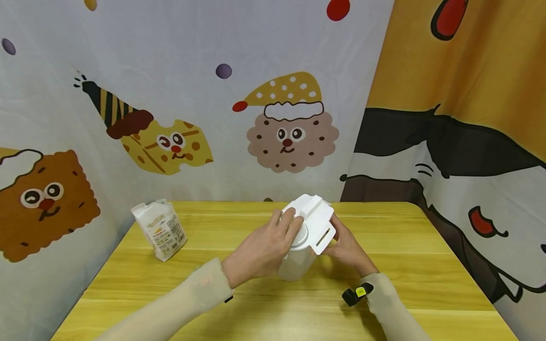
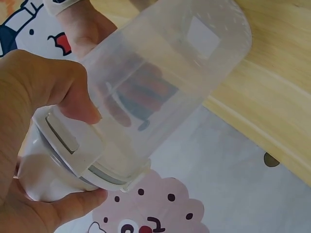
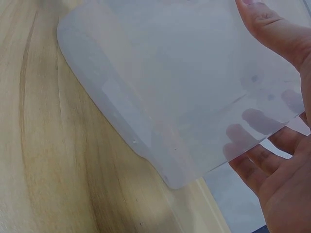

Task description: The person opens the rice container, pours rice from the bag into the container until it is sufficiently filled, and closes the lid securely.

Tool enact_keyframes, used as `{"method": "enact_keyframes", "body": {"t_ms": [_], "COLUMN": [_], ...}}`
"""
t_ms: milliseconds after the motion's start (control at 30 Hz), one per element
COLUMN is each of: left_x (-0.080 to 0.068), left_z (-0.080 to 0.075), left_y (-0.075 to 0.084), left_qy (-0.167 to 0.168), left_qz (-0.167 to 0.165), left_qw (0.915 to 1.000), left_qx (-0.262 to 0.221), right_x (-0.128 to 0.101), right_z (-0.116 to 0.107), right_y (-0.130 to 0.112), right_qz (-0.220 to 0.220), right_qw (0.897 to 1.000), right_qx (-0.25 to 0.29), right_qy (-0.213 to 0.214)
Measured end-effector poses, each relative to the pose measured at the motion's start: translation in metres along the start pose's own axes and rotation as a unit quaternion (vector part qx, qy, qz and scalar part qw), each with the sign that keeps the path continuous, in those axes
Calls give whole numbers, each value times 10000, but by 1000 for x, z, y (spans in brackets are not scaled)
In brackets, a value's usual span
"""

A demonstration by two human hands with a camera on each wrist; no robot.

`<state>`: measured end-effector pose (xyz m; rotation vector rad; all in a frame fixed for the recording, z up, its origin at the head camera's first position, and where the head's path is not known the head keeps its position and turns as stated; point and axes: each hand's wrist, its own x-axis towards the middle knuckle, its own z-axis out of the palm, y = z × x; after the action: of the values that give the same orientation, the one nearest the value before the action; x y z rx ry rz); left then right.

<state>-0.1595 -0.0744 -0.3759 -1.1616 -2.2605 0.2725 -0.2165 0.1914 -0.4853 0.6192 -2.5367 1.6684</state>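
Observation:
A translucent plastic storage container with a white lid is between my two hands over the table. My left hand grips the lid from the left, its fingers over the top; in the left wrist view the thumb lies by the slotted flap. On the other side, my right hand holds the container's body. The right wrist view shows that hand's thumb on one face and its fingers behind the clear wall. No contents are visible through the walls. Whether the base touches the table is unclear.
A white printed packet stands at the table's back left. The wooden table ends at a back edge against a cartoon-printed curtain. A black device with a yellow label is at the right wrist.

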Motion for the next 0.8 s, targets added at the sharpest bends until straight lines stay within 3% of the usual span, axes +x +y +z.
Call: {"method": "enact_keyframes", "body": {"t_ms": [267,500,667,800], "left_x": [-1,-5,-6,-5], "left_z": [-9,-13,-13,-13], "left_y": [-8,-13,-20,-27], "left_qy": [77,-319,-388,-322], "left_qz": [198,95,85,-40], "left_qw": [9985,9933,9800,9620], "left_qx": [-504,-1107,-1948,-2710], "right_x": [2,2,0,1], "right_z": [2,1,-1,-5], "right_y": [-1,0,-1,-1], "right_qz": [-135,-154,-153,-277], "right_qw": [9999,9994,9989,9982], "right_qx": [-51,201,352,365], "right_qy": [-62,-248,-265,-398]}}
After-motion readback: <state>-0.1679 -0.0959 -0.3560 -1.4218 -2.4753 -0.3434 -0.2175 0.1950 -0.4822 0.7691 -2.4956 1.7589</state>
